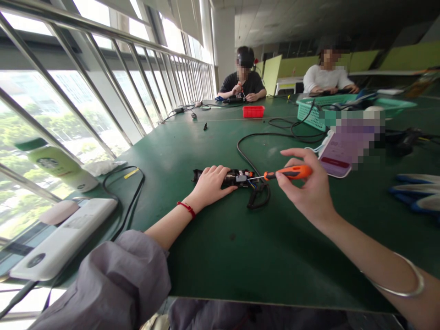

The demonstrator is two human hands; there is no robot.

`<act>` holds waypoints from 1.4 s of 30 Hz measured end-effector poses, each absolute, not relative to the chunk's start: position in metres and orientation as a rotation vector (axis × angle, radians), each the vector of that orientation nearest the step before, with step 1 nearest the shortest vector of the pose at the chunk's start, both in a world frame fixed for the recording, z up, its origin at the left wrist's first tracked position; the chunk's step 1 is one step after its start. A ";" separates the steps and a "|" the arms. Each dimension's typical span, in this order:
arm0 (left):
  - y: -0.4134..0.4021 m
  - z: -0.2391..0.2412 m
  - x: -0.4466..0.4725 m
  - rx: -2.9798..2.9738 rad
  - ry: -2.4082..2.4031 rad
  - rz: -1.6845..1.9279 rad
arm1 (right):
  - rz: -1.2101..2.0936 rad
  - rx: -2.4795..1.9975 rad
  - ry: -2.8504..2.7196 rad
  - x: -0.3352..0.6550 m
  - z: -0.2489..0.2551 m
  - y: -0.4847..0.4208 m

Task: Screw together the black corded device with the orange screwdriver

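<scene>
I have the left hand point(209, 183) laid over the black device point(237, 178), fingers together and pressing it down on the green table point(240, 256), about midway between the left and right edges. The right hand point(305, 190) pinches the orange-handled screwdriver point(290, 172) between thumb and fingers, with its tip at the device's open right end, where coloured wires show. A black cable point(257, 197) loops on the surface just beside that end.

Toward the far edge stands a small red bin point(253, 111); I cannot tell what is in it. Near the far right corner a teal basket point(311, 114) holds black cables that spill over its rim. A phone point(338, 153) lies near the right hand, and a white power bank point(62, 243) lies at the left edge.
</scene>
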State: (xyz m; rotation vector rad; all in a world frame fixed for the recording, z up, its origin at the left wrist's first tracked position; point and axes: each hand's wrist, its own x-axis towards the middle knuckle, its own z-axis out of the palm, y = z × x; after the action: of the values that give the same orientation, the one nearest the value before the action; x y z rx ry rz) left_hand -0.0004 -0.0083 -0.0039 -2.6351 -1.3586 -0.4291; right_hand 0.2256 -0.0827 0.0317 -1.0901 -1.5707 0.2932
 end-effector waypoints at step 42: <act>-0.012 -0.003 0.000 -2.594 -1.339 -0.363 | 0.320 -1.047 -1.548 0.227 0.036 -0.083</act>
State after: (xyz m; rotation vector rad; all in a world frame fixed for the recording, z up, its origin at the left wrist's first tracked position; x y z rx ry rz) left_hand -0.0003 -0.0115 -0.0032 -2.5938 -1.3388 -0.3626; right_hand 0.2274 -0.0835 0.0358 -1.0466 -1.5475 0.3200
